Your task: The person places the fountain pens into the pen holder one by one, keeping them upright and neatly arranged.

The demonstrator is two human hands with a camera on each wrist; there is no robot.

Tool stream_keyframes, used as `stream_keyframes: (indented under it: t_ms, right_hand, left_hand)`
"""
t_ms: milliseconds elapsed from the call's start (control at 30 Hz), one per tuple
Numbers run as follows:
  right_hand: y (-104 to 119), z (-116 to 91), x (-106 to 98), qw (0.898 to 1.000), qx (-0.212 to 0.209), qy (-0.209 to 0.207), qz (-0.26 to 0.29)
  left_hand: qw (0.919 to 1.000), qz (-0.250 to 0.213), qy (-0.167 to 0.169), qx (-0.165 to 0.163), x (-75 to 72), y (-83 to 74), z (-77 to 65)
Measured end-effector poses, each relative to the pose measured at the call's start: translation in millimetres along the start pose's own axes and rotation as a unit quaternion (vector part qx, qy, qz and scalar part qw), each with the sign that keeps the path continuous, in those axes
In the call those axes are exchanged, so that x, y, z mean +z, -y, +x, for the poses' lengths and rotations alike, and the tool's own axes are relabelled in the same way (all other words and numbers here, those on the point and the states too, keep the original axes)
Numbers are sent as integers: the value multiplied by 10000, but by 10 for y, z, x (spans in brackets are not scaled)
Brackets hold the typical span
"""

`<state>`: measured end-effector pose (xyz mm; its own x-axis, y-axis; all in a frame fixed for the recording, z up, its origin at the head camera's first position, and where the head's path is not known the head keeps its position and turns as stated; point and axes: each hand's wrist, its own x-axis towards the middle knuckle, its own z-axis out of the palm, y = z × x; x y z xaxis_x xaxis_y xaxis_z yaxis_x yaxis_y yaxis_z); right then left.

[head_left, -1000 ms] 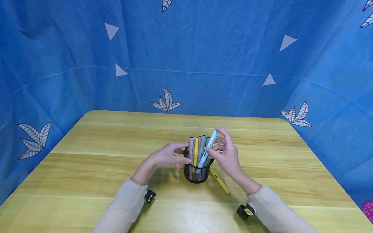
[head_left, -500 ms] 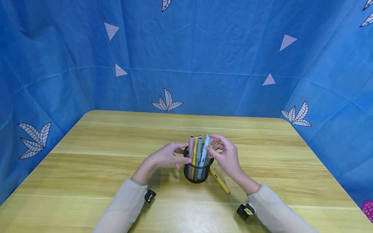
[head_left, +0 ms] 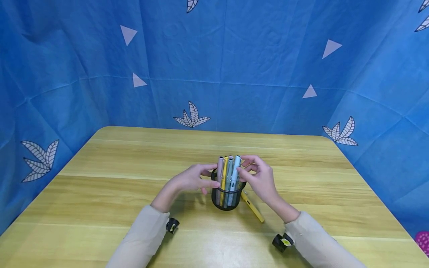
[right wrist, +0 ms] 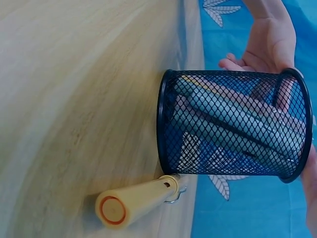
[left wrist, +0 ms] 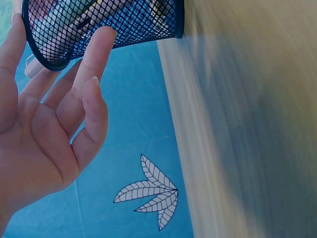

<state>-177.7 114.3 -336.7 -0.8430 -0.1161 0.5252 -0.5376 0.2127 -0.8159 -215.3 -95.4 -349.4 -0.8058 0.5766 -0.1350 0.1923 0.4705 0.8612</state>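
Note:
A black mesh pen holder (head_left: 226,201) stands upright on the table with several capped pens in it: a mauve one (head_left: 219,169), a yellow one (head_left: 224,173), a grey-green one (head_left: 229,175) and a light blue one (head_left: 235,173). My left hand (head_left: 192,178) holds the holder's left side at the rim, thumb in front and fingers behind; its lower fingers stick out loosely in the left wrist view. On the other side, my right hand (head_left: 259,176) has thumb and forefinger at the upper part of the light blue pen, which leans slightly right.
Another yellow pen (head_left: 253,208) lies on the wooden table (head_left: 134,156) just right of the holder, its clip end near the holder's base. A blue patterned cloth (head_left: 221,67) hangs behind the table. Black wrist cameras sit below both sleeves.
The light blue pen, slanted and higher a second ago, stands steeper and lower among the other pens. My right forefinger has come down with it; the left hand has stayed in place.

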Motion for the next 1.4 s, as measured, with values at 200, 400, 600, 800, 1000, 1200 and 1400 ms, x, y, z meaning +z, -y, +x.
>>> stream_keyframes:
  t_ms: [200,400,600,800,1000,1200,1400]
  right_hand:
    - [-100,19,-47,9957,512,126,768]
    - [-301,28,-63,9925,589,81,1067]
    - [-649,42,-73,9873,-162,153,1572]
    - [-453,27,-63,9898,-30,-1,1424]
    - [-297,21,-65,9919,417,-141,1188]
    - [-335,16,-83,9933,447,-234,1041]
    - [-341,13,-90,9942,472,-286,926]
  left_hand:
    - [10000,-82,-30,20,5,7,0]
    - [10000,-88,-20,39,11,9,-3]
    - [9999,-119,-5,87,8,9,-3]
    - [9999,-117,15,122,2,17,2]
    - [9999,-106,7,63,6,17,-1]
    - [10000,-73,-14,33,0,11,-13]
    - [10000,-52,-37,-16,1,13,-9]
